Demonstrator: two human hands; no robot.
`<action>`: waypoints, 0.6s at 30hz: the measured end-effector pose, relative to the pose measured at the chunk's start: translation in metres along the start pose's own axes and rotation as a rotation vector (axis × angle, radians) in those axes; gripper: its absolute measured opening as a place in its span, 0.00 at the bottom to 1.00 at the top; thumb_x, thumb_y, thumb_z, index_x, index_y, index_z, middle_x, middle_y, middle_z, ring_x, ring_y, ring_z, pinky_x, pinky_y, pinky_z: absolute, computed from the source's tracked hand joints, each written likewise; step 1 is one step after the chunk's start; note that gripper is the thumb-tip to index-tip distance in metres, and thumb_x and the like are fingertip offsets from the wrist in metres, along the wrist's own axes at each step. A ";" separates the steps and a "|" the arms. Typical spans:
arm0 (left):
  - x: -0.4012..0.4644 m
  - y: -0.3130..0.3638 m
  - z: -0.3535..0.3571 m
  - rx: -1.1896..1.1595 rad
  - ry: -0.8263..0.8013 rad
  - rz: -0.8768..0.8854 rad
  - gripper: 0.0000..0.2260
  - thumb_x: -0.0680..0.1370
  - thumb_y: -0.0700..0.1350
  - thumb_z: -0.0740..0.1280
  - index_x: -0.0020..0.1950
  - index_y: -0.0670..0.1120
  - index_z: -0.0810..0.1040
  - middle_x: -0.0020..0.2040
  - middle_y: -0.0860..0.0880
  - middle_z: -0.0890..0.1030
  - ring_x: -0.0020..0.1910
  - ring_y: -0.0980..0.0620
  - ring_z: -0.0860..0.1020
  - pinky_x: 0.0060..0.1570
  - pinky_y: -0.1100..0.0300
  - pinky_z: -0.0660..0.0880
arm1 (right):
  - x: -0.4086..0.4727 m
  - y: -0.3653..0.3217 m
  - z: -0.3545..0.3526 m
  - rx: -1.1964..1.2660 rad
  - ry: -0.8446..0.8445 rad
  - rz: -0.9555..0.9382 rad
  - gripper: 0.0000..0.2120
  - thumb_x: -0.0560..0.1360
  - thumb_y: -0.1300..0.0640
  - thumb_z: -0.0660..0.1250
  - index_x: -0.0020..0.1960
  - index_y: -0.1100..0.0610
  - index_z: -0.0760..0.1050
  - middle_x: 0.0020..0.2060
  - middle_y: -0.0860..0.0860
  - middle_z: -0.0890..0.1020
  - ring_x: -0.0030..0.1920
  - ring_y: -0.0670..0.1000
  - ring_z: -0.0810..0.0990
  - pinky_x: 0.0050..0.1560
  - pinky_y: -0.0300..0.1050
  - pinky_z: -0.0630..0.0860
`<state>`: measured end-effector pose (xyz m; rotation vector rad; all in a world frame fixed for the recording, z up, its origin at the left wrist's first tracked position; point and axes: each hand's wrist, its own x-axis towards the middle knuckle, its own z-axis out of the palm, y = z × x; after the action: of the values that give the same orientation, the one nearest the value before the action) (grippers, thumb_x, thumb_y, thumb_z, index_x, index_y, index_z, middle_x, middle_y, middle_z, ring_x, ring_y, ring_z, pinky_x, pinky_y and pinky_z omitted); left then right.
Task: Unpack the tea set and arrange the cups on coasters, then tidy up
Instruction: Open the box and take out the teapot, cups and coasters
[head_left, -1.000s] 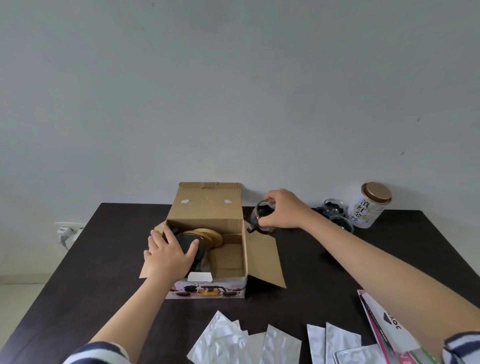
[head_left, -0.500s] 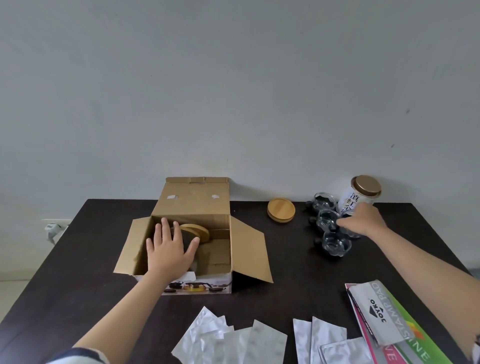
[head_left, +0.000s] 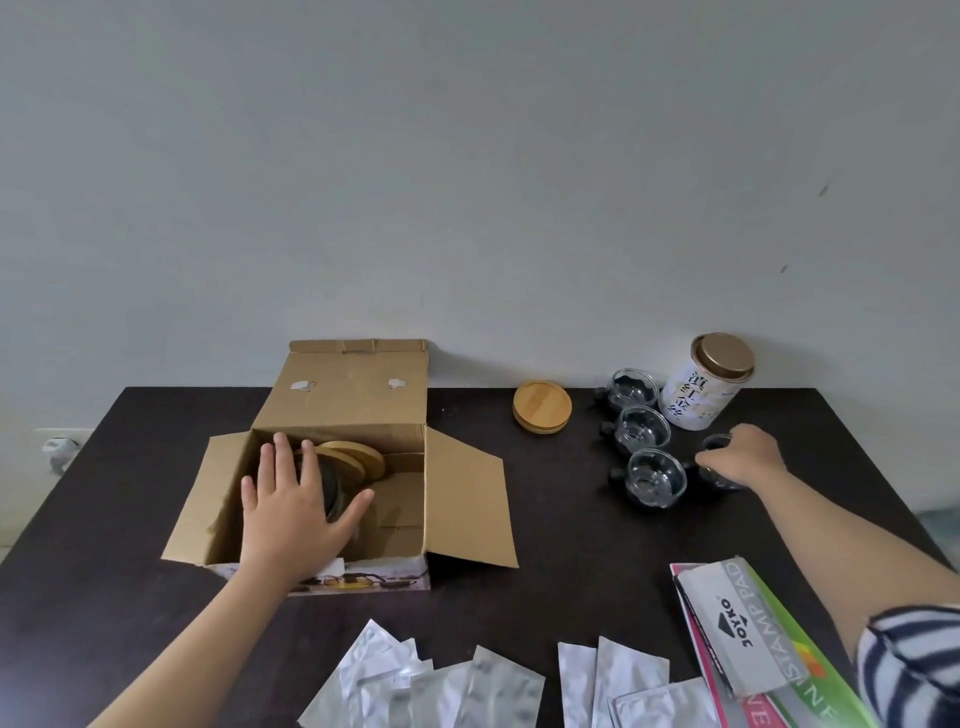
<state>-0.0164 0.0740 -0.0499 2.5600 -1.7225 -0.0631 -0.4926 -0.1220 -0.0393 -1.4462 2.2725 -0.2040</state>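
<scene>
Dark table (head_left: 571, 561) against a plain pale wall (head_left: 467, 182).

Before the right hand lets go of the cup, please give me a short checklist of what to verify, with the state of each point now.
1. Right hand on the fourth glass cup, beside the row of three: ok.
2. That cup resting flat on the table: cannot tell, the hand hides its base.
3. Three glass cups upright, in a line: ok.
4. Cups on coasters: not ok; they stand on the bare table, and the wooden coasters lie stacked apart.
5. Left hand steadying the dark item in the cardboard box: ok.
6. Box emptied: not ok; wooden discs remain inside.
</scene>
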 end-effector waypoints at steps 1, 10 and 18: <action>0.000 0.000 0.000 -0.002 0.003 0.001 0.50 0.66 0.77 0.38 0.77 0.43 0.52 0.77 0.39 0.51 0.76 0.39 0.49 0.71 0.40 0.52 | 0.000 0.000 0.003 0.013 -0.010 -0.013 0.30 0.66 0.52 0.76 0.61 0.65 0.73 0.58 0.61 0.77 0.59 0.62 0.76 0.55 0.51 0.74; 0.001 -0.002 0.001 -0.012 0.019 0.008 0.50 0.67 0.76 0.42 0.76 0.42 0.56 0.77 0.38 0.55 0.76 0.38 0.52 0.70 0.39 0.54 | 0.005 -0.006 0.007 0.052 -0.067 -0.068 0.28 0.69 0.61 0.72 0.68 0.63 0.69 0.62 0.61 0.76 0.62 0.61 0.74 0.56 0.48 0.72; 0.002 -0.003 0.002 -0.010 0.025 0.016 0.47 0.69 0.75 0.48 0.76 0.42 0.56 0.76 0.38 0.55 0.75 0.38 0.53 0.70 0.39 0.55 | -0.007 -0.010 0.005 -0.010 -0.053 -0.150 0.33 0.69 0.55 0.71 0.72 0.57 0.66 0.65 0.57 0.73 0.64 0.60 0.73 0.63 0.57 0.72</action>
<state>-0.0129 0.0737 -0.0517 2.5290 -1.7293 -0.0382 -0.4799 -0.1198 -0.0384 -1.6088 2.1274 -0.1970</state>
